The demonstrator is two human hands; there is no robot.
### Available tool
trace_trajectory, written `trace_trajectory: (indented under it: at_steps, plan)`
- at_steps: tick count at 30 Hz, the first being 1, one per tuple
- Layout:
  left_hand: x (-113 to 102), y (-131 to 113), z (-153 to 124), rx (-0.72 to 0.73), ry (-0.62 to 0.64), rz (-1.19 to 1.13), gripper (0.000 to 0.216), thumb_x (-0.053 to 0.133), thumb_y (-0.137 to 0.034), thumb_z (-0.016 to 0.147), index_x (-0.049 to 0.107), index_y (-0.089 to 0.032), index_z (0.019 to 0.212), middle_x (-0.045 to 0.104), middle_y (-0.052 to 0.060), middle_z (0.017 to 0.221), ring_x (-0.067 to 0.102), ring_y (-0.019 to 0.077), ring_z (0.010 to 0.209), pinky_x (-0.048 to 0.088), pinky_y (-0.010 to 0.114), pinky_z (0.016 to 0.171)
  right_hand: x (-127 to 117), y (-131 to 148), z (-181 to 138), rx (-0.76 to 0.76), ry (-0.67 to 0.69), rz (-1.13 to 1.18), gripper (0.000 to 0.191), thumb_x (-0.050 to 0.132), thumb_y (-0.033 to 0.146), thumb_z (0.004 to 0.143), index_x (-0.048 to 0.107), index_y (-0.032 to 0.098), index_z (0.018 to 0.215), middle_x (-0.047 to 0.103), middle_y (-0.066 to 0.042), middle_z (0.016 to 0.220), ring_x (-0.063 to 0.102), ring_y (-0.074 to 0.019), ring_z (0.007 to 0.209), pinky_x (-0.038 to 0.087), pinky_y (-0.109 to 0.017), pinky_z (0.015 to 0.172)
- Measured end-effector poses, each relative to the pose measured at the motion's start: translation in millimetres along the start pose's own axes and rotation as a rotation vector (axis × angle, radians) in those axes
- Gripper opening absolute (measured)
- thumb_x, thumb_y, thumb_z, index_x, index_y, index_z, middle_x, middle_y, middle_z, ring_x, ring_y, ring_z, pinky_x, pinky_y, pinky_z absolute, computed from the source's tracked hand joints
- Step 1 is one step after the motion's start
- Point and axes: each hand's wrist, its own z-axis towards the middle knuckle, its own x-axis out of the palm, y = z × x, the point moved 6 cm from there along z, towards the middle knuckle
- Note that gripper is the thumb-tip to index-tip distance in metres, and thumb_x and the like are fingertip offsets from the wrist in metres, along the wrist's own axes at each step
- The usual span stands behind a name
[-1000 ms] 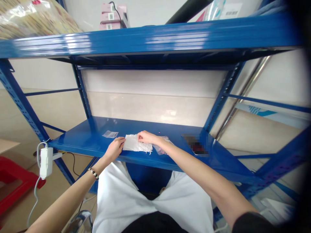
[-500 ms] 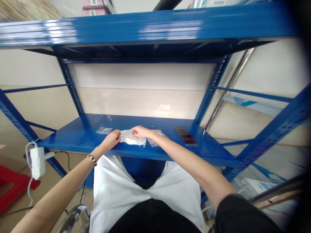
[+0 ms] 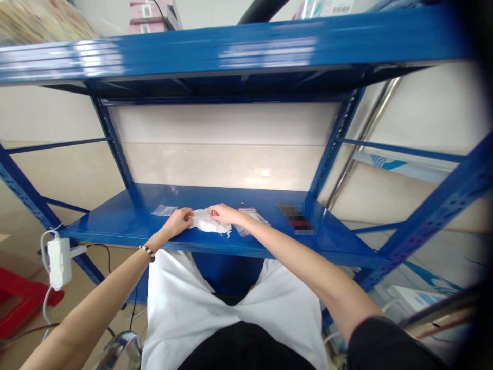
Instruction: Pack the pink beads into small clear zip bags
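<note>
A thin white sheet with a ragged edge [image 3: 206, 223], like tissue or cloth, lies crumpled on the blue shelf. My left hand [image 3: 181, 220] pinches its left end between thumb and fingers. My right hand [image 3: 222, 213] rests over the sheet's upper middle with fingertips drawn together; whatever they hold is too small to make out. Partly behind my right forearm lies a clear plastic bag [image 3: 259, 216]. Left of my left hand is a small clear zip bag [image 3: 165, 210]. A tiny dark bead-like thing [image 3: 242, 203] sits beyond my right wrist.
The blue shelf [image 3: 154, 192] has a pixelated dark object [image 3: 296, 218] on its right. An upper blue beam [image 3: 173, 51] crosses overhead, bearing boxes. A white power strip [image 3: 59, 262] hangs at the left post, and a red stool [image 3: 23, 303] stands below.
My left fingers have curled slightly more at the sheet's left end. My right hand stays almost in place over the sheet. The whole view has shifted a little downward.
</note>
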Motion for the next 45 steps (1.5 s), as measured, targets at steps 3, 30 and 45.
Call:
trace_trajectory:
  at_steps: [3, 30, 45]
  plan:
    - [-1, 3, -3, -0.028, 0.037, -0.001, 0.020, 0.053, -0.015, 0.071, 0.065, -0.015, 0.087, 0.057, -0.001, 0.062, 0.051, 0.0147, 0.057, 0.037, 0.025, 0.059, 1, -1, 0, -0.006, 0.008, 0.006, 0.008, 0.059, 0.013, 0.085, 0.064, 0.013, 0.091, 0.065, -0.002, 0.076, 0.053, -0.0093, 0.061, 0.032, -0.018, 0.056]
    - [-19, 22, -26, 0.000, 0.012, -0.280, 0.022, 0.057, -0.031, 0.082, 0.066, -0.017, 0.097, 0.057, -0.001, 0.065, 0.052, 0.0139, 0.060, 0.042, 0.025, 0.061, 2, -7, 2, 0.030, 0.025, 0.038, 0.008, 0.060, 0.015, 0.085, 0.064, 0.014, 0.091, 0.066, -0.003, 0.077, 0.054, -0.0096, 0.061, 0.033, -0.018, 0.055]
    - [32, -30, 30, 0.067, -0.029, -0.042, 0.013, 0.057, -0.021, 0.080, 0.068, -0.016, 0.084, 0.065, 0.005, 0.075, 0.059, 0.0182, 0.071, 0.043, 0.028, 0.067, -71, -101, -23, 0.355, -0.243, -0.102, 0.015, 0.061, 0.011, 0.081, 0.068, 0.015, 0.094, 0.068, -0.005, 0.083, 0.058, -0.0117, 0.068, 0.038, -0.020, 0.063]
